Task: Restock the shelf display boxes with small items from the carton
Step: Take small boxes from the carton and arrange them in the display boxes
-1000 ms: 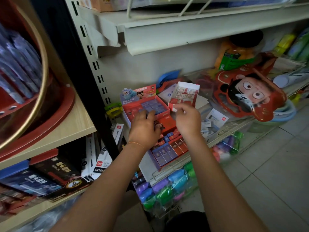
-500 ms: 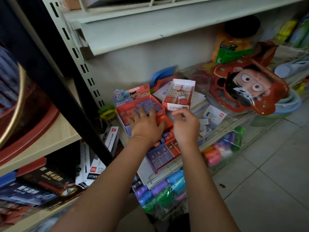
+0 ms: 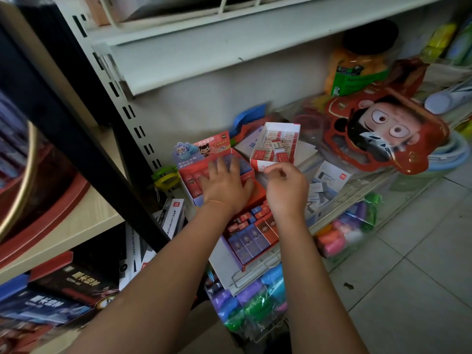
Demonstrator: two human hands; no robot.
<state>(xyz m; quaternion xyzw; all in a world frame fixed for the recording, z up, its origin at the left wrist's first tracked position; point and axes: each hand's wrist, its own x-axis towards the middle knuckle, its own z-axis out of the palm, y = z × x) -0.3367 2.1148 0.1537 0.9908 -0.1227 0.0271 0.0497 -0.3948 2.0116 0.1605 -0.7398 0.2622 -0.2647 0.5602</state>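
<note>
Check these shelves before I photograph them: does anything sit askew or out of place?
Yes. In the white open-top carton, one small white eraser lies crooked across the neat rows. Small red and blue boxes also lie jumbled in the front red display box.

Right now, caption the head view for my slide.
Left hand pressing flat on the red display box; right hand curled beside the white box.

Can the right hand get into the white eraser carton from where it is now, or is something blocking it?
Probably yes. The right hand hovers just in front of the white carton, whose top is open, and nothing lies between them. The left hand rests flat on the red display box, off to the side.
</note>
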